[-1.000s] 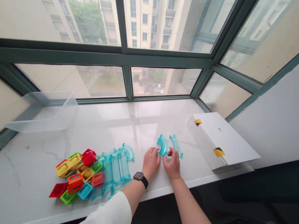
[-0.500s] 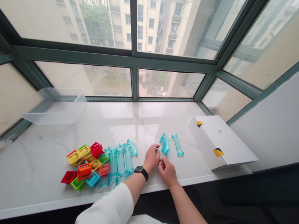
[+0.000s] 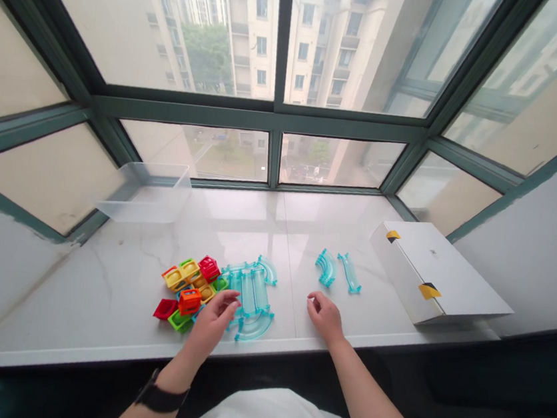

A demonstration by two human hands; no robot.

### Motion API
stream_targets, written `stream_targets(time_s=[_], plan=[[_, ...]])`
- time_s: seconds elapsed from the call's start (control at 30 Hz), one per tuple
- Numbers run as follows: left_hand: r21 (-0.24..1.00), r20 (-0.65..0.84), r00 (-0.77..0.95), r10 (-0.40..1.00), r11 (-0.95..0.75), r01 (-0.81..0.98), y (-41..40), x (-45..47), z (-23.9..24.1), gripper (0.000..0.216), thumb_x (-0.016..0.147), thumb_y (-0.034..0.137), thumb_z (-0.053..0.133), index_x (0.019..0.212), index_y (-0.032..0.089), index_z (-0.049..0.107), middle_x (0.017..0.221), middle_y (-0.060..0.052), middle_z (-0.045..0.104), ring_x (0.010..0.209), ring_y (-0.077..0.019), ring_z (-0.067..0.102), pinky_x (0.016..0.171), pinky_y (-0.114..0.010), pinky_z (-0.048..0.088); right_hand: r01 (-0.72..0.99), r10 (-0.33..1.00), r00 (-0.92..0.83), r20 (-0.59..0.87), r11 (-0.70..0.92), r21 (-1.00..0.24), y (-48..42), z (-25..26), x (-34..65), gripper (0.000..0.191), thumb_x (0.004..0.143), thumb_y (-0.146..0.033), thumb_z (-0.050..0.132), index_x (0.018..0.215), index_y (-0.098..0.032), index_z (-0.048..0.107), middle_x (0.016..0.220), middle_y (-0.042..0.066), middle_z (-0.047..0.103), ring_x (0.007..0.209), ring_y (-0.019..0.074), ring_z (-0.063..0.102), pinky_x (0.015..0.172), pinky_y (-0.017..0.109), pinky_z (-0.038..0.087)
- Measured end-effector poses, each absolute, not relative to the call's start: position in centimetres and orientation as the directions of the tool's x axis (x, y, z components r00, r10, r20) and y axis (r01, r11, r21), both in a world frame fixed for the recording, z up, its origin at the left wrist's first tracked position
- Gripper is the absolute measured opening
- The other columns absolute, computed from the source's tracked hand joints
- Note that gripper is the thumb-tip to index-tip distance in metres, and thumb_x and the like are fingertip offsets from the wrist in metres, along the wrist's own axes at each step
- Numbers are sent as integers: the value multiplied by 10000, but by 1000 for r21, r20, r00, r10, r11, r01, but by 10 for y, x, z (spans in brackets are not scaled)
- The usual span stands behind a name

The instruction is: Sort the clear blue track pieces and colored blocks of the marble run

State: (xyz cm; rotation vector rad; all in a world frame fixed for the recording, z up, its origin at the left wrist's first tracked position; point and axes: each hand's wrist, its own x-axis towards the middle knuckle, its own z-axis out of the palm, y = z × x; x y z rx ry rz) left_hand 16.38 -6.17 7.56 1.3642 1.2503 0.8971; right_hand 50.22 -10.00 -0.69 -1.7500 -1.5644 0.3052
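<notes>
My left hand (image 3: 216,316) is over the border between the coloured blocks and the track pieces, its thumb and fingers slightly bent and apart with nothing seen in them. Under and beside it lie clear blue toy track pieces (image 3: 251,293), straight and curved, laid close together. Left of them is a pile of blocks in yellow, red, orange, green and blue, with an orange block (image 3: 190,301) on top; my hand hides part of the pile. My right hand (image 3: 325,316) is by the counter's front, fingers curled in and nothing visible in them. Beyond it lie a curved track piece (image 3: 325,268) and a wavy track piece (image 3: 349,273).
A clear plastic bin (image 3: 145,210) stands at the back left by the window. To the right sits a white box (image 3: 445,271) with yellow and black tabs. The white counter (image 3: 117,345) ends at a front edge close to my body.
My hands, close together before, have parted. The left moved leftward to the blocks and track pieces; the right stayed near the front. The view has shifted, so the scene sits further right.
</notes>
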Motion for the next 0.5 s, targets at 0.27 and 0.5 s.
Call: stream_targets(time_s=[0.27, 0.5], plan=[[876, -121, -23, 992, 118, 468, -103, 90, 66, 486, 853, 683, 642, 1049, 244, 709, 785, -6, 689, 682, -212, 618, 636, -307, 492, 743, 955, 186, 229, 16, -669, -91, -5, 471, 168, 925, -307, 553, 950, -239, 704, 677, -15, 652, 661, 189, 625, 667, 293, 436], [523, -178, 84, 980, 22, 852, -94, 118, 76, 263, 1001, 454, 533, 1019, 237, 680, 699, -8, 675, 692, -215, 654, 611, -278, 344, 764, 971, 146, 187, 9, -645, -87, 0, 457, 213, 934, -323, 519, 930, -228, 710, 710, 8, 664, 709, 197, 615, 701, 297, 418]])
